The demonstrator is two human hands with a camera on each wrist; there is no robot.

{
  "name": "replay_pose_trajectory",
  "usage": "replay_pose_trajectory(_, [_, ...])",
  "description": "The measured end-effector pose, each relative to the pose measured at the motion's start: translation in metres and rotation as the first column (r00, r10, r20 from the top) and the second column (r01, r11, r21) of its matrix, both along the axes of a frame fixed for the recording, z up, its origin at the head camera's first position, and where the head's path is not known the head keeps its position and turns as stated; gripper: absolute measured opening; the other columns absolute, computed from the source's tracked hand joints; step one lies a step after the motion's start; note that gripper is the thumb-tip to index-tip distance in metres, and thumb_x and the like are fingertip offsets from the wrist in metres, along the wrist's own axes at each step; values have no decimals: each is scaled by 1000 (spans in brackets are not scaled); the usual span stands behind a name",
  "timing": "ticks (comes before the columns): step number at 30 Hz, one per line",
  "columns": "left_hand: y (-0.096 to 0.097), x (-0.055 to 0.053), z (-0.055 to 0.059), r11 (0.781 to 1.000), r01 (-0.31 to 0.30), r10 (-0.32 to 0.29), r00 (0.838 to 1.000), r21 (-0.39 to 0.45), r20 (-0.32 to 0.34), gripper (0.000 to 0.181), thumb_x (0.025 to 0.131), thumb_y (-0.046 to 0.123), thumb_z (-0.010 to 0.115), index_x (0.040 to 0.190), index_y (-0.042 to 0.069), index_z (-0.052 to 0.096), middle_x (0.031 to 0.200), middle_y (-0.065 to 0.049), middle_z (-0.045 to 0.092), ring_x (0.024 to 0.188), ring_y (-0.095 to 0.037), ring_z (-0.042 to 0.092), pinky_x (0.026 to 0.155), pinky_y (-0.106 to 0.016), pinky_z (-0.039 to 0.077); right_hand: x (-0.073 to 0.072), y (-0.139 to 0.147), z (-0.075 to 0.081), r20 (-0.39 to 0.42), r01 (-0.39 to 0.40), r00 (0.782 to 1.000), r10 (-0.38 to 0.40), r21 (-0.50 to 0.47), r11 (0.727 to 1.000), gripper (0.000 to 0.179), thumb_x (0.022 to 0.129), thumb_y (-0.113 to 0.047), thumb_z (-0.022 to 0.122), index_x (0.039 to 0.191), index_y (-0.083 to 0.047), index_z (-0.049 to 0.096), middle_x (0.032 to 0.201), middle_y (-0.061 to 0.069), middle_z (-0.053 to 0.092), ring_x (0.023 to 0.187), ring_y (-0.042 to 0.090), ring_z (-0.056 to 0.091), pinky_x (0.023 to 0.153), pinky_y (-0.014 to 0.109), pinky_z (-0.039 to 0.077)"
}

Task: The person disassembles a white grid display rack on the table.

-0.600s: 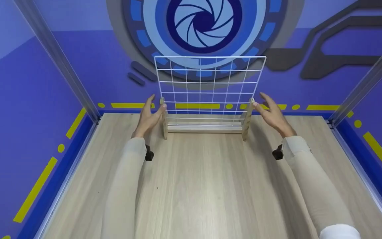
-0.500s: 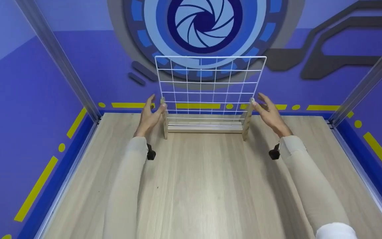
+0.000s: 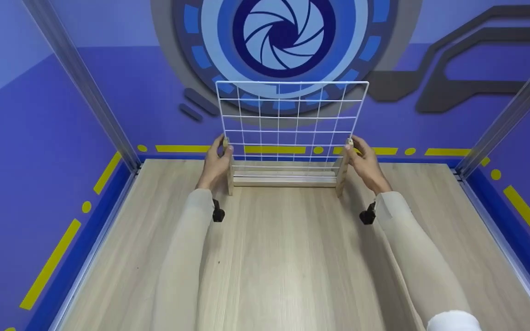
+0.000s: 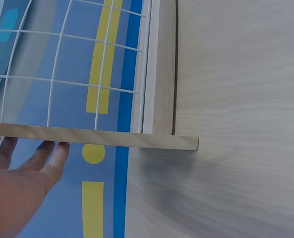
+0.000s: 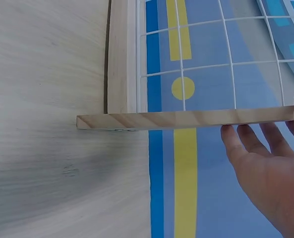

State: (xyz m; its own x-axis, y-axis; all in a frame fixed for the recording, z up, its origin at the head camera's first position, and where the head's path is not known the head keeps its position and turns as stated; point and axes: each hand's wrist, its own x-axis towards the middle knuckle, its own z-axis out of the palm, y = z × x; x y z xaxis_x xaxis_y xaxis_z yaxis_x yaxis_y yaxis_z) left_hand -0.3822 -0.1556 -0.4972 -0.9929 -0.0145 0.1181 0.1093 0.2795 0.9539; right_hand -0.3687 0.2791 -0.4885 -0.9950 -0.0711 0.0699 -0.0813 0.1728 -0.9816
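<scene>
A white wire grid rack (image 3: 291, 82) stands upright on the table, held in a wooden stand. At the grid's left side, my left hand (image 3: 216, 166) holds the upper part of the wooden side post (image 4: 97, 137), thumb toward me and fingers along the outer face. My right hand (image 3: 367, 166) grips the opposite side post (image 5: 176, 119) in a mirrored way. In the right wrist view its fingertips (image 5: 227, 133) touch the post's outer face, with the thumb near the top end. A low wooden crossbar (image 3: 285, 185) joins both posts.
The pale wood-grain table (image 3: 265, 257) runs up to a blue patterned back wall (image 3: 154, 101) close behind the rack. Blue side walls and metal corner posts (image 3: 90, 87) enclose it left and right. A small black device (image 3: 218, 212) sits at each wrist.
Both hands have moved inward, from beside the wooden posts with fingers spread to holding them. The rack stays in place on the table; the head view has tilted slightly up.
</scene>
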Motion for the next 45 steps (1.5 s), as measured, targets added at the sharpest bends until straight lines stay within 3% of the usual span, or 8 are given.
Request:
replay_pose_trajectory(6, [1,-2,-4,999,-38,37,998,-13,-49,53,116,22,48,166,7,36,167,-17,42,153,-33,43,131,-47,35,11,-8,14,5,14,1000,-14,11,1000,58,117,-17,43,169,-1,22,173,26,25,156,44,36,126,56,38])
replay_pose_trajectory(11, [-1,-2,-10,991,-61,48,993,-120,-106,51,116,23,46,164,6,39,163,-20,48,148,-35,50,129,-49,38,0,-2,-9,-45,45,998,-42,53,998,60,117,-24,44,170,-7,23,173,22,30,155,40,38,124,53,41])
replay_pose_trajectory(16, [-4,2,-14,977,-70,43,990,-202,-136,52,117,25,45,165,6,38,162,-21,49,145,-36,53,126,-51,42,-2,-1,-15,-90,59,995,-48,120,991,62,116,-33,45,170,-10,24,171,22,35,153,39,42,121,51,45])
replay_pose_trajectory(23, [-9,9,-17,975,-76,47,989,-207,-139,51,116,27,46,164,9,41,159,-18,53,141,-32,57,122,-51,47,-1,-3,-15,-116,76,992,-58,156,985,62,116,-34,44,170,-11,26,168,22,40,150,38,45,120,51,46])
replay_pose_trajectory(30, [-13,14,-21,980,-69,30,978,-186,-207,49,115,22,50,160,4,44,157,-20,55,140,-34,58,118,-49,51,-2,-5,-18,-142,91,988,-64,189,978,59,117,-31,42,170,-10,26,163,24,45,143,37,51,118,54,49])
replay_pose_trajectory(35, [-14,19,-23,982,-61,22,975,-177,-219,48,115,23,51,160,7,46,157,-17,55,137,-33,61,116,-47,54,-4,-7,-19,-160,135,982,-96,256,957,57,117,-31,40,169,-9,29,160,23,50,132,31,57,109,37,56])
replay_pose_trajectory(39, [-15,23,-26,986,-55,21,977,-159,-211,48,115,27,50,161,10,45,159,-15,54,133,-32,64,113,-45,56,-5,-8,-21,-166,147,981,-103,278,949,56,117,-31,40,169,-9,30,154,23,55,120,28,58,92,17,52])
replay_pose_trajectory(45, [-16,30,-26,987,-55,22,978,-151,-209,50,115,29,50,162,10,44,160,-16,52,130,-34,66,110,-46,58,-6,-8,-21,-168,138,981,-96,258,956,57,117,-30,40,169,-8,30,157,24,53,122,30,58,88,10,49])
